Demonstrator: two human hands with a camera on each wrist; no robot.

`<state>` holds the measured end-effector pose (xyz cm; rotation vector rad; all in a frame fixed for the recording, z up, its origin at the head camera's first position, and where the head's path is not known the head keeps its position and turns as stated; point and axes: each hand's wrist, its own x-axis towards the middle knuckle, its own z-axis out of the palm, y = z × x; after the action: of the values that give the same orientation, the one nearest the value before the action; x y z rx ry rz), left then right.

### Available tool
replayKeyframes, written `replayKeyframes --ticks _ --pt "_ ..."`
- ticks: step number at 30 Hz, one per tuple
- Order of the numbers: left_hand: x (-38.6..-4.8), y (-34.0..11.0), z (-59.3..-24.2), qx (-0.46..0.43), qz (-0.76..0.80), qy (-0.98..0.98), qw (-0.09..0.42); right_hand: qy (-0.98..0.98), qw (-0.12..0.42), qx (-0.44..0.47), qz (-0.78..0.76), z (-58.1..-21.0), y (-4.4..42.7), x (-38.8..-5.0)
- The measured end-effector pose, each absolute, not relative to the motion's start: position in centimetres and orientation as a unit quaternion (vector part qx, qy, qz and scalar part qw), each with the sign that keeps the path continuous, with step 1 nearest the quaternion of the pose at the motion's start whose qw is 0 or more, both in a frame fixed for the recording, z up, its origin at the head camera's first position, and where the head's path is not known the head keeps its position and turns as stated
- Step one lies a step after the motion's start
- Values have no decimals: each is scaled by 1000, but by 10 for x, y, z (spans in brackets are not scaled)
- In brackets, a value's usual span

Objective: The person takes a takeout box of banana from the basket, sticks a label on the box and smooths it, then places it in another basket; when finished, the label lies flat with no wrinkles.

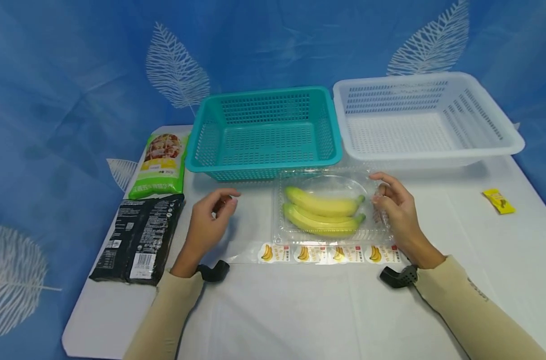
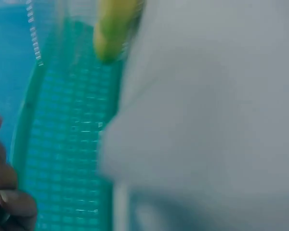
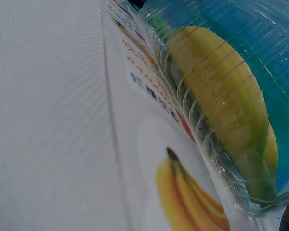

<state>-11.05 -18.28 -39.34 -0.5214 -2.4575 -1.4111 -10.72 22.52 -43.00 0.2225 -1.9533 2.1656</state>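
A clear plastic container [image 1: 327, 240] holds two yellow bananas [image 1: 322, 202], with green tips at their right ends. At its right end, my right hand [image 1: 401, 215] grips the side between thumb and fingers. My left hand [image 1: 209, 220] is held left of the container, fingers loosely bent, touching nothing. A strip of banana stickers [image 1: 302, 253] lies along the container's front edge. In the right wrist view the bananas [image 3: 221, 91] show through the ribbed plastic beside a sticker [image 3: 188, 192]. The left wrist view is blurred, with my left hand's fingers [image 2: 12, 187] at its edge.
Behind the container stand a teal basket [image 1: 263, 165] and a white basket [image 1: 430, 152]. On the left lie a green food packet [image 1: 157, 165] and a black packet [image 1: 137, 240]. A small yellow packet [image 1: 499, 201] is at the right.
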Motion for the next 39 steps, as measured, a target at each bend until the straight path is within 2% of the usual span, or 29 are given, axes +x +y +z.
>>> replayKeyframes --ticks 7,16,25,39 --pt "-97 -173 -401 -263 -411 -873 -2 -667 118 85 730 -426 229 -108" --pt "-84 -163 -411 -329 -349 -873 -87 -659 107 97 738 -429 228 -107" --pt "-83 -163 -415 -331 -295 -891 -101 -672 108 88 728 -430 226 -106" --pt "-83 -162 -418 -310 -295 -897 -112 -677 99 80 725 -429 226 -106"
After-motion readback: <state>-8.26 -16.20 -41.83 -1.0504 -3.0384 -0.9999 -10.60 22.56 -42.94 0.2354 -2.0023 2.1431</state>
